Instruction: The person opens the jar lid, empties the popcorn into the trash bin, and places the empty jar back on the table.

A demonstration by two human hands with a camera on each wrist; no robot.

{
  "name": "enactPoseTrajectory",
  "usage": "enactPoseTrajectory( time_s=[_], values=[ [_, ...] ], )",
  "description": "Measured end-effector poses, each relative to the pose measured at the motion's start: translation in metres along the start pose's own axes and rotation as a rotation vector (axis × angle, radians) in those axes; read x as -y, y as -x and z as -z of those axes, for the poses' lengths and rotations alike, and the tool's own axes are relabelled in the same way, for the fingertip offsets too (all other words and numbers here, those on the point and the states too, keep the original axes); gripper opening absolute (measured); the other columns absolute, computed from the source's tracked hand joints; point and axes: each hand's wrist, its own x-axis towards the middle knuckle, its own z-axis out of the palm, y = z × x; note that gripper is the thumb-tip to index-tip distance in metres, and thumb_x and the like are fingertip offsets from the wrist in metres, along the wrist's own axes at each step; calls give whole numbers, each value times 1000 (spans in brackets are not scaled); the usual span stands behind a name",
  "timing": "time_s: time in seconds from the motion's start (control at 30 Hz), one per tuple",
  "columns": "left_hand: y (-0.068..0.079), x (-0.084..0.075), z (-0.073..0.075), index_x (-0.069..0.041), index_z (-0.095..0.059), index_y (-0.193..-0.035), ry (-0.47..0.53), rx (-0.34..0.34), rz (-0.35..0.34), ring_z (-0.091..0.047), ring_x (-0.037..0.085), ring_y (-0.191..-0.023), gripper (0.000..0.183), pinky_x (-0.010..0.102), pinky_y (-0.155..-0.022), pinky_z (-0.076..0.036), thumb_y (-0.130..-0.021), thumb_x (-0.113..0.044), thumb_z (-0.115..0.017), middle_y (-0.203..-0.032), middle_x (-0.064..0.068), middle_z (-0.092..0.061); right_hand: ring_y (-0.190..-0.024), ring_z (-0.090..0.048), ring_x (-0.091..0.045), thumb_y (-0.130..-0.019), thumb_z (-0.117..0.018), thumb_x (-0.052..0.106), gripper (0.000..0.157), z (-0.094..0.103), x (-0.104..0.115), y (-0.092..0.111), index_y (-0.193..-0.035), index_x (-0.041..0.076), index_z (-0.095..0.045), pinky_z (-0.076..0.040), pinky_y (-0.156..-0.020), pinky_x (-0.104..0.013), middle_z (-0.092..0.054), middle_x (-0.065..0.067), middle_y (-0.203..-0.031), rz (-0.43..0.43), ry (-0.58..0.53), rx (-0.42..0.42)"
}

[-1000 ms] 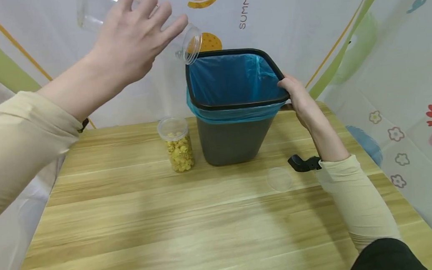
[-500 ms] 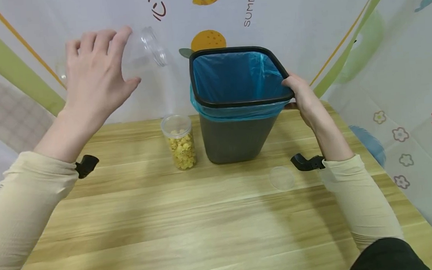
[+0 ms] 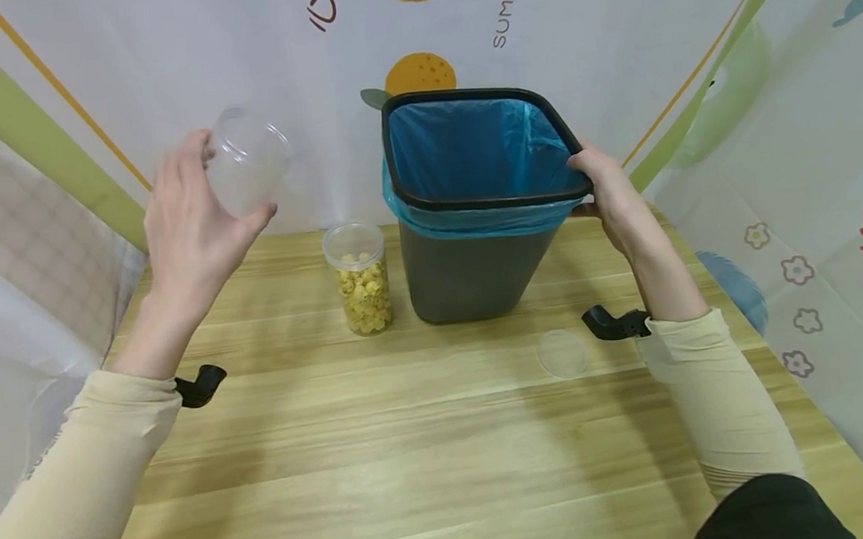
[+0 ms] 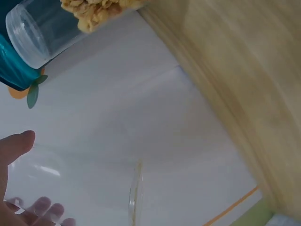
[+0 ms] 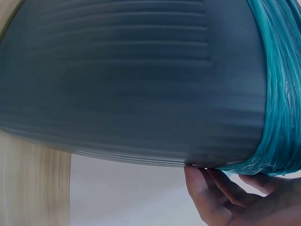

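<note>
My left hand (image 3: 190,207) holds a clear plastic jar (image 3: 254,161) in the air at the upper left, thumb on the near side and fingers behind it. I see nothing inside this jar in the left wrist view, where its rim shows as a thin edge. My right hand (image 3: 606,190) grips the black rim of a dark grey trash bin (image 3: 469,275) at its right side. In the right wrist view, fingertips (image 5: 194,175) touch the bin wall just below the blue bag (image 5: 282,103). The blue liner (image 3: 461,150) is folded over the rim.
A second clear jar of yellow popcorn (image 3: 364,295) stands upright just left of the bin. On the wooden table (image 3: 414,454), in front of the bin, lies a clear round lid (image 3: 562,354). White printed curtains (image 3: 236,49) hang behind and at both sides.
My left hand has carried the jar down and left, away from above the bin's left rim, and the jar has turned from its mouth-toward-bin tilt. My right hand keeps its grip on the bin.
</note>
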Motion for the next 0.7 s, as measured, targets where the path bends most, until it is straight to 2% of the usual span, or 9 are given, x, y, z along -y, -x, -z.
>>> enactPoseTrajectory(
  time_s=[0.13,0.27,0.5,0.7],
  values=[
    [10,8,-11,-13,-33,-154,68,32,117,-51,34,-136,92,69,-99,-45,-80,-32,-84,-148,14,-52,-109,-51,-14,-98,-39,34,55,-1,1,-1,-152,27,-47,-49,-87,-36,-51,2,-134,-12,-13,-16],
    [20,15,-22,-12,-29,-155,142,62,212,-51,34,-138,95,65,-103,-44,-81,-34,-84,-149,16,-50,-106,-51,-14,-98,-40,33,55,-1,0,-1,-153,27,-47,-50,-85,-35,-52,3,-131,-8,-22,-16],
    [33,25,-42,-9,-23,-154,269,103,312,-47,36,-140,99,56,-112,-42,-81,-30,-86,-151,20,-45,-89,-56,-10,-99,-42,31,46,-1,-1,-1,-142,20,-54,-53,-74,-27,-56,3,-111,3,-48,-21],
    [41,33,-56,-8,-23,-151,320,132,378,-47,36,-138,98,54,-112,-41,-80,-29,-87,-151,20,-45,-98,-53,-12,-99,-41,33,50,-1,0,-1,-147,23,-50,-51,-81,-31,-54,4,-119,1,-42,-11]
  ],
)
